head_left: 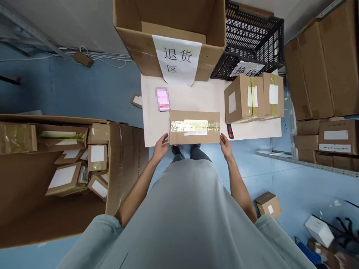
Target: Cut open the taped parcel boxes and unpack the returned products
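A long cardboard box (176, 139), sealed with shiny yellowish tape over white labels, lies at the front edge of the white table (196, 96). My left hand (161, 147) is at its left end, fingers stretched out and apart. At the opposite end is my right hand (226, 145), its fingers likewise extended. Both sets of fingertips are at or very near the box; contact is hard to make out. A red and black box cutter (230, 131) lies just right of my right hand. A phone-shaped item with a pixelated pink surface (162, 99) lies beyond my left hand.
A large open carton (134, 48) with a paper sign and a black plastic crate (269, 45) stand behind. Two taped boxes (243, 98) are on the table's right. At left, a big carton (114, 168) holds several parcels. Shelved boxes (335, 135) line the right.
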Motion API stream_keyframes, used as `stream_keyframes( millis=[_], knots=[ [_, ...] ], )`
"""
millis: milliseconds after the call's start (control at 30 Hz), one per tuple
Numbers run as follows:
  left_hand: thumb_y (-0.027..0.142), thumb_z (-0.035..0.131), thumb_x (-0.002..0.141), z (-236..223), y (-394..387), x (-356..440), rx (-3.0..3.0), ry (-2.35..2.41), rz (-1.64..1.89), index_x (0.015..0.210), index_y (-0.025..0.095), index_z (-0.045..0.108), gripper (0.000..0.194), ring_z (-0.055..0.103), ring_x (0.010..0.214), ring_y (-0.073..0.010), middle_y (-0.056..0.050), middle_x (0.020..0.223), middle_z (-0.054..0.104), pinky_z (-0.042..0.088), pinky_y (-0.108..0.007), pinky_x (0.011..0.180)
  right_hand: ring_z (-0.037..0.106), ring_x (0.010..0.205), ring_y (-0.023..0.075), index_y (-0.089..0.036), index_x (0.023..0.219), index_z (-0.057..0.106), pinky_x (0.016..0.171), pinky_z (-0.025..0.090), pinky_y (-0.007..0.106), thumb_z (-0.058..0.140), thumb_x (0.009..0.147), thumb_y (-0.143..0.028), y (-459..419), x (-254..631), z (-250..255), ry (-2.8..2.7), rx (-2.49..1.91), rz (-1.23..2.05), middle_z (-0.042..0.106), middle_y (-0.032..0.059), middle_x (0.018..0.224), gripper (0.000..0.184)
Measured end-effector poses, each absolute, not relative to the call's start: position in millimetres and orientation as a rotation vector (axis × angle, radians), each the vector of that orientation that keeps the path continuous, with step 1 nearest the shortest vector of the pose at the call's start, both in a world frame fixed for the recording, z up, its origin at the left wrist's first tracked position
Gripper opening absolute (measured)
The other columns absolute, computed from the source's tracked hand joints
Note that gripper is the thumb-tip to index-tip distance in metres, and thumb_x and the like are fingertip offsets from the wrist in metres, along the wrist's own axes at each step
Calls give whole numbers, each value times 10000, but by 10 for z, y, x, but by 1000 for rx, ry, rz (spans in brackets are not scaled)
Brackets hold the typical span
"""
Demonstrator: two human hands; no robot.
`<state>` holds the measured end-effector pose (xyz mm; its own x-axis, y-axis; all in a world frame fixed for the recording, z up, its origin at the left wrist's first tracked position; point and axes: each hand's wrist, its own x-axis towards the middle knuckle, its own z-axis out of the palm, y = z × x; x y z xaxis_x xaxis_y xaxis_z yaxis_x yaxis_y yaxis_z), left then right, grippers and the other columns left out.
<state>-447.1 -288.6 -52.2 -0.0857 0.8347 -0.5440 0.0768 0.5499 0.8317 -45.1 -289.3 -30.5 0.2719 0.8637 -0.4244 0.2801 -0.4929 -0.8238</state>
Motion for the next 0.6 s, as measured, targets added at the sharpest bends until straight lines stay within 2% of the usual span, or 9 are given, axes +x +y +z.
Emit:
stream_keyframes(
  millis=[67,133,267,400,500,600],
  knots=[
    [204,790,720,-595,-2921,-4434,832,1535,673,1598,170,641,891,647,1521,-389,-203,1668,654,534,-544,1281,637,1543,368,-211,1600,635,1282,522,585,786,801,-630,-2907,-459,-406,-1060,-1938,1261,666,222,1664,916],
    [158,803,656,-644,-2942,-4376,845,1536,613,1601,173,626,961,681,1469,-386,-192,1573,721,557,-539,1250,644,1515,374,-215,1588,625,1253,536,608,804,733,-544,-2902,-496,-493,-1081,-1928,1314,682,205,1643,933],
    [188,854,644,-684,-2936,-4267,819,1578,630,1444,195,717,812,751,1317,-353,-138,1381,814,584,-517,1208,694,1403,367,-246,1443,687,1236,530,626,819,639,-445,-2849,-601,-600,-1052,-1891,1379,778,143,1493,839],
    [213,846,646,-652,-2895,-4218,797,1619,661,1248,186,795,605,755,1276,-359,-120,1273,836,602,-519,1184,732,1293,351,-235,1305,739,1215,546,581,834,621,-435,-2772,-661,-629,-1045,-1880,1416,829,136,1360,719],
    [208,833,647,-557,-2856,-4221,804,1623,686,1150,192,837,504,721,1363,-378,-123,1383,801,599,-509,1197,715,1314,346,-232,1266,758,1247,515,595,835,651,-469,-2710,-608,-561,-1067,-1882,1414,831,120,1316,664],
    [241,839,685,-378,-2787,-4239,849,1578,734,1158,225,886,476,637,1505,-404,-108,1592,703,576,-509,1244,691,1365,338,-236,1294,775,1270,506,582,808,733,-528,-2609,-458,-373,-1140,-1842,1395,807,120,1371,634]
  ],
)
